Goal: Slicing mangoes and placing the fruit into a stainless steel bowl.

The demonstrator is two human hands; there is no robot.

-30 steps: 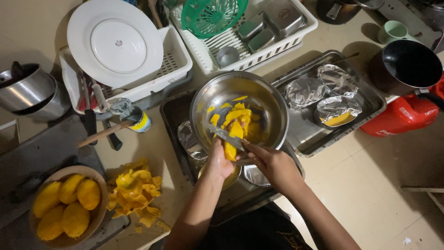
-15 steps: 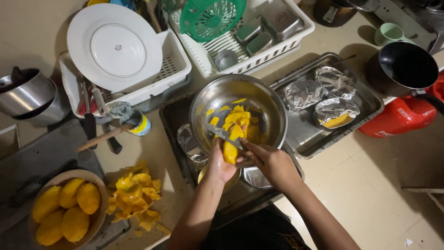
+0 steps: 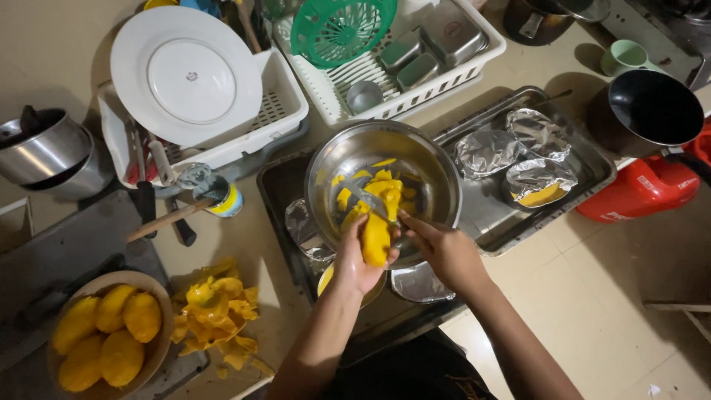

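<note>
My left hand (image 3: 354, 261) grips a peeled yellow mango (image 3: 376, 238) over the near rim of a steel mixing bowl (image 3: 437, 178). My right hand (image 3: 443, 249) holds a knife (image 3: 368, 201) whose blade reaches across the mango into the bowl. Yellow mango slices (image 3: 379, 187) lie in the bottom of the bowl. The bowl sits on a dark metal tray (image 3: 275, 190).
A wooden bowl (image 3: 161, 296) of peeled mangoes sits at lower left beside a heap of mango peels (image 3: 215, 311). Foil cups (image 3: 539, 178) fill a steel tray (image 3: 592, 155) at right. Two white dish racks (image 3: 284, 100), a plate (image 3: 185, 74), a green basket (image 3: 341, 28), a black pan (image 3: 652, 107) and a red container (image 3: 637, 194) surround them.
The view has drifted slightly. Both hands stay at the bowl's near rim, with the knife still working across the mango.
</note>
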